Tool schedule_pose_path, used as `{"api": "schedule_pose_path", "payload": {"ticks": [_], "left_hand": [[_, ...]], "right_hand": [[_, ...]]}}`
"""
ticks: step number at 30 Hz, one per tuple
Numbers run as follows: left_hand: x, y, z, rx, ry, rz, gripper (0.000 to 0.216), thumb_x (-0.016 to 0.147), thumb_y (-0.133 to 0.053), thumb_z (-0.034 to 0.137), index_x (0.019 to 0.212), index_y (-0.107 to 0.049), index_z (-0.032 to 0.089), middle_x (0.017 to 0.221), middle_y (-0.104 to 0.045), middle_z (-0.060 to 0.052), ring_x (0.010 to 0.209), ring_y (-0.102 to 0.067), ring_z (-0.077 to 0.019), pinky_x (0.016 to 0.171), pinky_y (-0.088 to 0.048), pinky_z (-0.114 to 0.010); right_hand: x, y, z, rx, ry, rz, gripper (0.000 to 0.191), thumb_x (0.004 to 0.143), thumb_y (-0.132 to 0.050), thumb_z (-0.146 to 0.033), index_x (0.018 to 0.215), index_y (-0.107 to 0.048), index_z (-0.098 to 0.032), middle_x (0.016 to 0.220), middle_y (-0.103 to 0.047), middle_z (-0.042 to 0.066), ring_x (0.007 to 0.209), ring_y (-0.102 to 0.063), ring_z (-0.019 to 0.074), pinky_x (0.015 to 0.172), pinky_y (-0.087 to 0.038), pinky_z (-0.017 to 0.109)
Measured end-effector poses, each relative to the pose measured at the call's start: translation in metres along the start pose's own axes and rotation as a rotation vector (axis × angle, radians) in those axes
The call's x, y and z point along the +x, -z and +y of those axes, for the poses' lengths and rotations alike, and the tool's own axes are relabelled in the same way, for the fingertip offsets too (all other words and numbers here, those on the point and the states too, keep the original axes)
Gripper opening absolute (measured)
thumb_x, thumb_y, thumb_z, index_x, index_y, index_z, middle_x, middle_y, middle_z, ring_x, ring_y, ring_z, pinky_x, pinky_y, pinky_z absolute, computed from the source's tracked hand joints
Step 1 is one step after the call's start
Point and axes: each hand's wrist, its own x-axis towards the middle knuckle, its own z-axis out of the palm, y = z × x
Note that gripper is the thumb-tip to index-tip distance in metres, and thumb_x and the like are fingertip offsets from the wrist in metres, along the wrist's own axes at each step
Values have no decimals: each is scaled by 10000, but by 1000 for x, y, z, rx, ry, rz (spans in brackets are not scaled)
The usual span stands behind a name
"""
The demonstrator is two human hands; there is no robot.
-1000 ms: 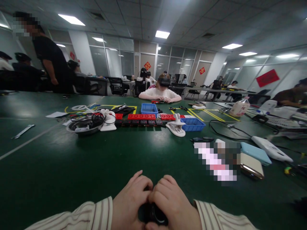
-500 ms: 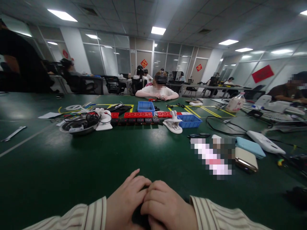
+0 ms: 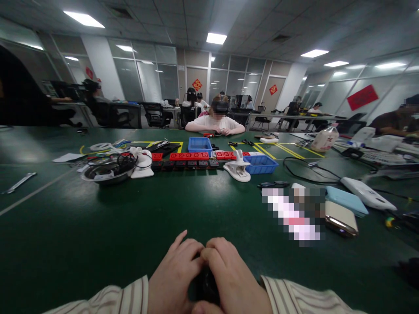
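Note:
Low in the view, my left hand (image 3: 176, 272) and my right hand (image 3: 232, 274) meet at their fingertips, with the fingers curled inward. A black, glossy object (image 3: 209, 285) shows in the gap between the palms; its kind is hidden by the hands. Both hands are closed around it, though the left little finger sticks out. Striped cuffs reach each wrist. Green tabletop (image 3: 137, 226) lies under and ahead of the hands.
Ahead stand a metal bowl (image 3: 108, 176) of cables, a white clip stand (image 3: 238, 168), red blocks (image 3: 190, 156) and blue bins (image 3: 262, 165). Power banks (image 3: 342, 218) lie right, a wrench (image 3: 19, 183) left. A person (image 3: 214, 122) sits opposite.
My right hand has lifted and opened up slightly, so more of the black object shows between the hands. The view has shifted slightly. At the far left, a person in black has moved.

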Motion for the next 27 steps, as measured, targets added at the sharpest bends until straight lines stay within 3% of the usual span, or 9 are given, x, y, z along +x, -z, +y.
{"api": "schedule_pose_path", "payload": {"ticks": [3,6,10,14,18,21,24,27], "left_hand": [[-3,-5,-6,-16,-41,66,380,588,-692,397,913,-608,220,953,-581,-35,907,-553,-254,1036,-185,-600],[-3,-2,-5,1,-64,102,368,588,-697,401,894,-625,209,940,-578,-33,900,-554,-251,1055,-172,-570],[-3,5,-1,-1,-72,100,366,552,-736,331,888,-642,222,909,-573,-24,872,-562,-234,1056,-180,-553],[-1,10,-6,-41,-61,28,498,476,-831,320,937,-653,256,930,-569,-6,904,-564,-217,1063,-177,-533],[1,14,-11,-67,-58,-31,550,502,-832,281,1011,-625,273,1001,-569,-5,975,-552,-222,1071,-144,-546],[2,16,-11,-98,-55,-54,639,499,-817,354,1078,-567,248,1065,-557,-25,1014,-537,-245,1069,-124,-577],[2,14,-7,-101,-9,11,627,481,-801,372,1032,-554,202,1037,-558,-42,985,-541,-267,1061,-107,-605],[2,10,-3,-89,35,95,531,490,-773,402,929,-573,180,947,-568,-41,910,-553,-273,1048,-107,-625]], "right_hand": [[2,-1,-5,-262,-60,-70,428,754,-597,-558,861,-581,-144,837,-569,91,760,-493,254,708,-418,446],[3,-1,-8,-366,-49,-131,247,736,-658,-337,871,-584,-143,855,-583,91,787,-494,257,720,-417,440],[3,4,-4,-193,39,-170,173,715,-632,-209,862,-568,-144,887,-574,71,812,-487,216,756,-419,373],[4,14,0,96,95,-203,312,731,-618,-190,1036,-557,-158,1019,-529,72,927,-477,202,827,-411,331],[4,18,4,223,149,-189,365,806,-548,-279,1154,-504,-179,1104,-498,84,1012,-467,211,878,-391,340],[4,16,7,187,175,-107,454,849,-493,-526,1142,-503,-179,1079,-532,83,975,-488,227,848,-387,361],[4,10,9,109,107,12,605,771,-456,-716,1009,-539,-165,975,-554,76,861,-502,227,761,-391,362],[5,4,8,0,-3,46,585,745,-464,-728,853,-536,-158,848,-539,65,753,-473,218,692,-368,367]]}}
